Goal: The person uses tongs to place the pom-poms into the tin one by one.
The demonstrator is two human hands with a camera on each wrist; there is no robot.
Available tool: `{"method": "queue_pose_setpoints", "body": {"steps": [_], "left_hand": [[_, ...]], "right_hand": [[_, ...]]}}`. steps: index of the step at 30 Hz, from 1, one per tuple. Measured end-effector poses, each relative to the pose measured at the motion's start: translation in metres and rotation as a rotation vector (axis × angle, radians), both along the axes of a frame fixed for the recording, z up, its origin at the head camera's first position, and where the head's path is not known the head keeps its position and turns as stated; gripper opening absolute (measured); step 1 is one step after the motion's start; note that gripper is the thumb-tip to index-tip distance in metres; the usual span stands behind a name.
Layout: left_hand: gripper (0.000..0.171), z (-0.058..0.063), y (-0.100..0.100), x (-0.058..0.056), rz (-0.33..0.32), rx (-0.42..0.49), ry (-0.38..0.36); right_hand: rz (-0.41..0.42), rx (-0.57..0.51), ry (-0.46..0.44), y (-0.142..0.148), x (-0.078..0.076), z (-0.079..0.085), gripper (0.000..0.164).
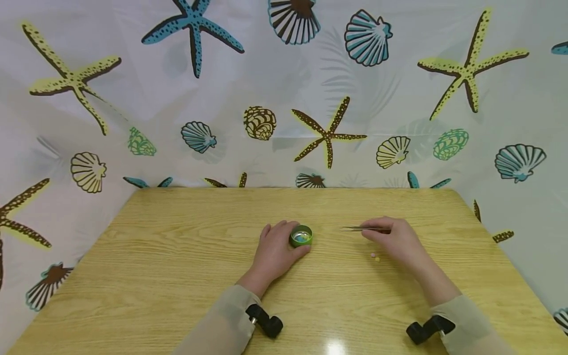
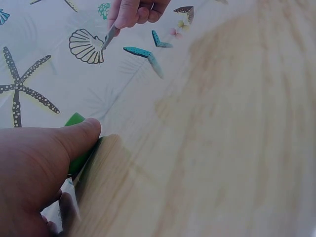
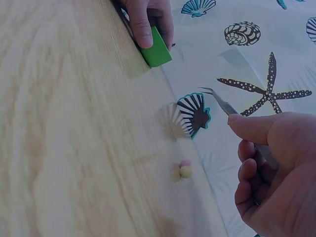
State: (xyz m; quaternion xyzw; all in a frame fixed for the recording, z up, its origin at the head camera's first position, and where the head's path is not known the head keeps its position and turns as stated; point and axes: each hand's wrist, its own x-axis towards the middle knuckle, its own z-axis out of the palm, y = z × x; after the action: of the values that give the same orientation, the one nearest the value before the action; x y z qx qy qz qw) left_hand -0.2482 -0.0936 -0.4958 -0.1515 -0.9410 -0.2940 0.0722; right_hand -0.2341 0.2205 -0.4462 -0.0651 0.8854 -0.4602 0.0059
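Observation:
My left hand (image 1: 274, 254) holds a small round green cup (image 1: 307, 242) on the table, thumb on the near side and fingers around the back. Its inside is shiny, with small blue and yellowish bits at the bottom, too small to make out. To the right, my right hand (image 1: 399, 241) pinches metal tweezers (image 3: 224, 105) between thumb and fingers. Their thin bent tips point left towards the cup and hold nothing, slightly apart. Below the right hand lie a yellow bead (image 3: 185, 172) and a pink bead (image 3: 185, 163), side by side on the wood.
Both hands work over a light wooden table (image 1: 177, 261). Behind it and at its sides hangs a white cloth (image 1: 275, 167) printed with starfish and shells. Each sleeve carries a black wrist camera, the left one (image 1: 265, 320) and the right one (image 1: 430, 329).

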Motion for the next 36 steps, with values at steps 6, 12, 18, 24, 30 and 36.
{"method": "queue_pose_setpoints", "body": {"steps": [6,12,18,24,30,36], "left_hand": [[0.067,0.000,0.000,0.000,-0.003,-0.003,0.004],[0.067,0.002,-0.001,0.000,-0.002,-0.005,0.004],[0.067,0.001,0.000,0.000,-0.001,-0.001,-0.001],[0.068,0.000,0.001,-0.002,-0.001,-0.005,-0.004],[0.068,0.001,0.000,-0.001,-0.003,-0.001,-0.008],[0.068,0.001,0.001,0.000,-0.001,0.000,-0.009]], "right_hand": [[-0.014,0.030,0.016,0.016,0.004,-0.002,0.026],[-0.009,0.037,0.019,0.029,0.009,-0.002,0.027],[-0.007,0.045,0.018,0.040,0.014,-0.002,0.029],[-0.008,0.050,0.028,0.049,0.017,-0.005,0.027],[-0.002,0.068,0.026,0.055,0.020,-0.008,0.026],[0.012,0.070,0.007,0.061,0.023,-0.011,0.026]]}}
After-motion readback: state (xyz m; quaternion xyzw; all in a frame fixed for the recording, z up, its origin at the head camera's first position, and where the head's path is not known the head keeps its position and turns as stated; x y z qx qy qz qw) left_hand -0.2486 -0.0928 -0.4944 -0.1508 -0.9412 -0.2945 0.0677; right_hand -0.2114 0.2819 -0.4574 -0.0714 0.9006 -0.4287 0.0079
